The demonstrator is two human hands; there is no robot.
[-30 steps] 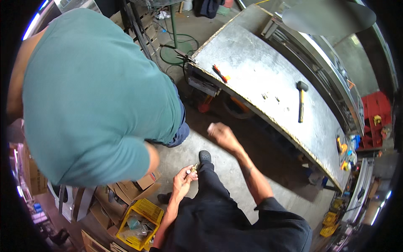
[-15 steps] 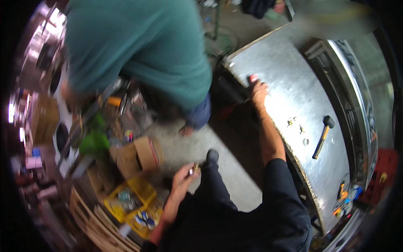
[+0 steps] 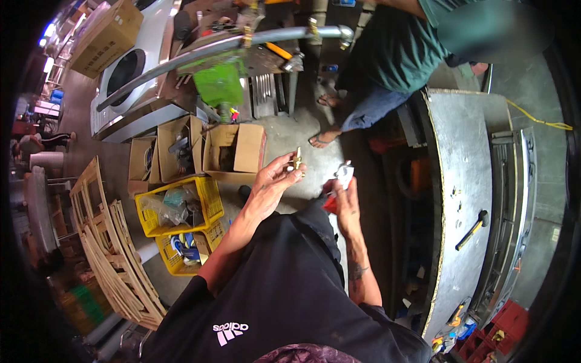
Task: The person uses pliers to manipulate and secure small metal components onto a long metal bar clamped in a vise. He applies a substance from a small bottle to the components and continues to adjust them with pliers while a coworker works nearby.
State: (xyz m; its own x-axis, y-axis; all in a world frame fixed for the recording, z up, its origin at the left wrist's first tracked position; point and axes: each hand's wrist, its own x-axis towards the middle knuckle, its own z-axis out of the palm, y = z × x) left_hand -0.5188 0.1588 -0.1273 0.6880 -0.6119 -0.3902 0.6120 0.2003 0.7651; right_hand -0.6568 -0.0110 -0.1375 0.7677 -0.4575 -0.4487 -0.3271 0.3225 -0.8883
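Left hand pinches a brass fitting — small, stiff, likely slippery; grip its body. At 3 o'clock, right hand clasps a white piece.

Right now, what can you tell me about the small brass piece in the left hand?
The brass piece is small, yellow-metal and shiny, standing roughly upright. It is pinched at the fingertips of the left hand, raised over the concrete floor near an open cardboard box. Its exact shape is too small to tell. The right hand is close but apart.
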